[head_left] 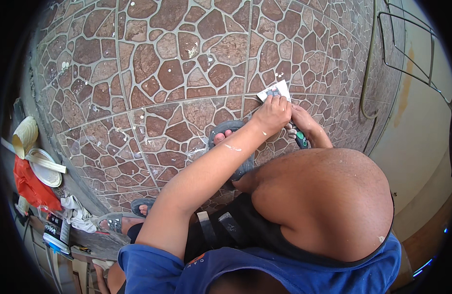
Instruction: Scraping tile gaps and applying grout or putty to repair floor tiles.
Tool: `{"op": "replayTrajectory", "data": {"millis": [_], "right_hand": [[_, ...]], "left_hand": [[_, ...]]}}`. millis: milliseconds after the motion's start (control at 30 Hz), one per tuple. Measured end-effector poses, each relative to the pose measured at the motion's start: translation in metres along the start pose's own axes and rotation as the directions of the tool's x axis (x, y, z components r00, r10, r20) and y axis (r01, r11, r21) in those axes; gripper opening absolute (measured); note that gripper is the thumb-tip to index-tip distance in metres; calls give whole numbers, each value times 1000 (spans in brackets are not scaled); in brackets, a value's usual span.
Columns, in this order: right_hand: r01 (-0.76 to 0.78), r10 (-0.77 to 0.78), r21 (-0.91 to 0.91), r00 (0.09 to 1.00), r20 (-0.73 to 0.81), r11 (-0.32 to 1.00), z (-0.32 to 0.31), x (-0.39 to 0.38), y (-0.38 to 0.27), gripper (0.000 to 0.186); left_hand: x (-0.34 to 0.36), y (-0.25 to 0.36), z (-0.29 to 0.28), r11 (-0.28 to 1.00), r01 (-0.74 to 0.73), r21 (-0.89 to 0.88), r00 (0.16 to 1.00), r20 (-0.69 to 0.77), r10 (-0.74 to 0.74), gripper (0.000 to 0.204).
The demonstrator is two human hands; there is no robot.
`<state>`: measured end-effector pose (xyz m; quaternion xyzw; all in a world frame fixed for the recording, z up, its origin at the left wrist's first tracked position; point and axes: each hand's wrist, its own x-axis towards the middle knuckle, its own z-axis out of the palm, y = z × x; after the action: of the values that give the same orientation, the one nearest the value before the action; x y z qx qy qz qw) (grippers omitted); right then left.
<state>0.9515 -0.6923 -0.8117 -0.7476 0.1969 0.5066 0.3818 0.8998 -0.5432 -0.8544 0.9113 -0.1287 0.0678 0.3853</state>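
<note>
My left hand is closed, its fingers pinching a small flat white piece with a dark printed-looking patch, just above the tiled floor. Right beside it, my right hand wraps round a tool with a black-and-green handle. The handle points back toward my bent knee. The tool's working end is hidden by my hands, so I cannot tell its kind or whether it touches the white piece. White smears mark my left forearm. Below that forearm, toes show in a grey sandal.
Stone-patterned tiles carry white splashes. Along the left edge lie a round white lid with a flat stick, a red bag, a white rag and a tub. Sandalled feet are nearby. A wire rack stands right.
</note>
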Motion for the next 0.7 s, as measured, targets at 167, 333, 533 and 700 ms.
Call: {"op": "replayTrajectory", "data": {"millis": [167,333,533,700], "right_hand": [[-23,20,39,998,55,999,-6,9,-17,28],[-82,81,7,994,70,997,1,8,-22,26],[-78,77,67,997,22,995,8,1,-14,28],[-35,35,-1,994,107,999,6,16,-25,31]], "left_hand": [[10,-7,-5,997,15,77,1000,5,-16,11],[7,-10,-5,1000,8,23,1000,-31,-7,12],[0,-6,-11,1000,21,-13,1000,17,-21,14],[8,-20,-18,995,-5,98,1000,-16,6,13]]}}
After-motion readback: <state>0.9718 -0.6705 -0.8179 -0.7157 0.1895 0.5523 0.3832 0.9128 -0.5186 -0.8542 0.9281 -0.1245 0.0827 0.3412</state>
